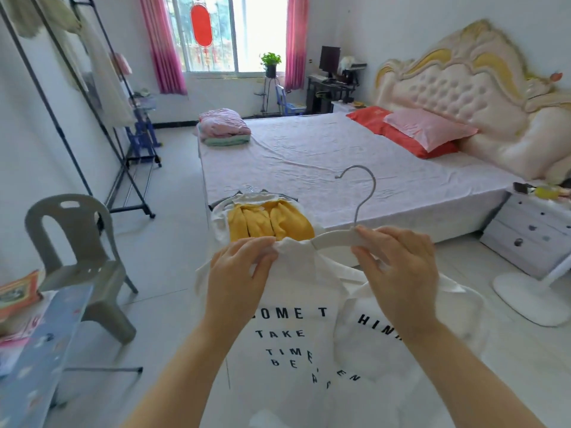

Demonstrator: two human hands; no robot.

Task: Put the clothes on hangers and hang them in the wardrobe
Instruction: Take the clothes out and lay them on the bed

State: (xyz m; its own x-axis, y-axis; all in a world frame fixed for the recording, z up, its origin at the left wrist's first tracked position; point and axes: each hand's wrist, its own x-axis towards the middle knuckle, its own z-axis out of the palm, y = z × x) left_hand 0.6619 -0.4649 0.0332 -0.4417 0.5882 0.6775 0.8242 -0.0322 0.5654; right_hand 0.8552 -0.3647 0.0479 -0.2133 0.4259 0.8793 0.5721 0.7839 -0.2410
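A white T-shirt (296, 341) is being held up before the bed (324, 156), half threaded on a white hanger (335, 239). Its neck edge is being pinched by the left hand (238, 270); the hanger's bare arm is being gripped by the right hand (398, 273).

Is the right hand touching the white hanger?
Touching. Head view: right hand pinches the white hanger between thumb and fingers; left hand grips the T-shirt.
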